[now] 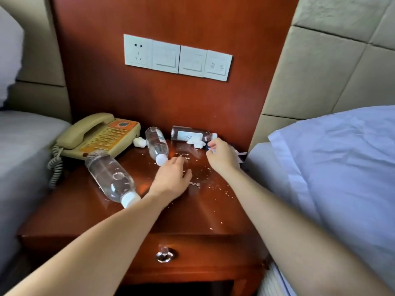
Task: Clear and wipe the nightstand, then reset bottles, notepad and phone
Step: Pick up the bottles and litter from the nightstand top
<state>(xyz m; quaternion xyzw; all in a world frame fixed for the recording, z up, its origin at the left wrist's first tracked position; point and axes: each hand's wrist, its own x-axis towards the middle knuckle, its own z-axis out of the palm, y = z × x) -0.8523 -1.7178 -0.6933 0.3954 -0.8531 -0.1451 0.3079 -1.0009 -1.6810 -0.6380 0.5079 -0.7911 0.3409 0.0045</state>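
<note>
Head view: clear bottles (pixel 110 178) lie left of hands (pixel 171 180), right pinching scrap (pixel 211 150).

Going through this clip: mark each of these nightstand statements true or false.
1. The near clear bottle, far clear bottle and dark bottle lie on their sides. True.
2. The handset lies off the phone. False: it rests in its cradle.
3. Crumbs dot the nightstand top. True.
4. The left hand grips a bottle. False: it holds nothing, palm down by the crumbs.
5. The drawer is pulled open. False: it is closed.
6. The right hand pinches a white scrap. True.
</note>
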